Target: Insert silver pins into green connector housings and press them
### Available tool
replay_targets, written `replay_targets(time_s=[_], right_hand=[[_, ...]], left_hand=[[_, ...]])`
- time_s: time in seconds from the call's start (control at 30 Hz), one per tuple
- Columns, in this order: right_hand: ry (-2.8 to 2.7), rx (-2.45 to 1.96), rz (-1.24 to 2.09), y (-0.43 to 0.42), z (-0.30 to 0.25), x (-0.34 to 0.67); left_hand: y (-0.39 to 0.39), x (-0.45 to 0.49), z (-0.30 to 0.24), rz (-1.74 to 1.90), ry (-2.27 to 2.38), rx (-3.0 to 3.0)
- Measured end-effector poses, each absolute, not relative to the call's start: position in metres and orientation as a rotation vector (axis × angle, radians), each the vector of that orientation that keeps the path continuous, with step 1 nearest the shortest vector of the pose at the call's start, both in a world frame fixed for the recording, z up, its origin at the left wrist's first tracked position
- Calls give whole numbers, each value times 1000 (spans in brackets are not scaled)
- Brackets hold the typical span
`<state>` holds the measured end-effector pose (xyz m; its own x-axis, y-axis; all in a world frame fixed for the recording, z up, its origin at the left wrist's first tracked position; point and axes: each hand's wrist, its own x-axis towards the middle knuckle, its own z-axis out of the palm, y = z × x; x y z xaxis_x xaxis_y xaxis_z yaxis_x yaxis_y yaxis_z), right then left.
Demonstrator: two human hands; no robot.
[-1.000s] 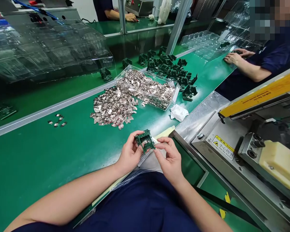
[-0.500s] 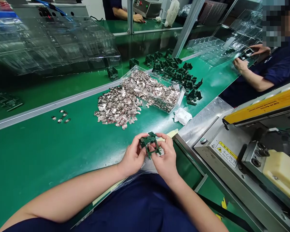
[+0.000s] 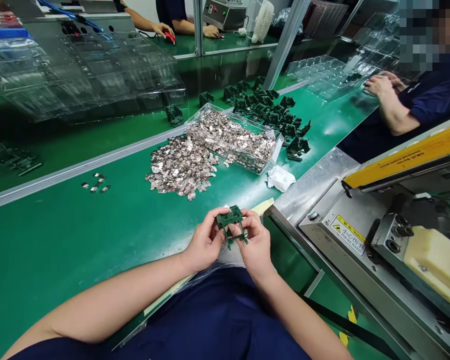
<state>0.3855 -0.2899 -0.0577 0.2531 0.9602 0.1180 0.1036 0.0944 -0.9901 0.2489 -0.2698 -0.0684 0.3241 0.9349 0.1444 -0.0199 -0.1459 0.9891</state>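
A small green circuit board frame (image 3: 231, 224) is held over the near edge of the green table between both my hands. My left hand (image 3: 204, 243) pinches its left side with thumb and fingers closed. My right hand (image 3: 255, 244) grips its right side, fingers curled round it. A heap of small silvery metal parts (image 3: 180, 168) lies just beyond, spilling out of a clear plastic box (image 3: 275, 145) full of the same parts. Behind the box sits a cluster of dark green board frames (image 3: 273, 116).
A grey machine with a yellow bar (image 3: 401, 160) and a warning label (image 3: 348, 235) stands at right. A white crumpled cloth (image 3: 281, 178) lies by the box. Clear plastic trays (image 3: 78, 70) are stacked at back left. A co-worker's hands (image 3: 380, 84) rest on trays at right.
My right hand has closed in on the board frame, which has tipped and sunk slightly between my hands. The co-worker's hands have gone back down to the trays.
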Motion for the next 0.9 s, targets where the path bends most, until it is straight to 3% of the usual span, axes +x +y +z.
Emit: replay_targets(time_s=[0.27,0.5,0.73,0.9], right_hand=[[-888,-1192,1039,-294,-58,381],[-994,-1128,1088,-303,-54,408],[-1496,-1180,729,-343,-28,495],[-1272,-1333,437,-410,0,563]], left_hand=[[-278,254,-66,1081,878,1424],[-277,268,-53,1078,867,1378],[-275,315,-27,829,663,1455],[-266,387,16,488,202,1694]])
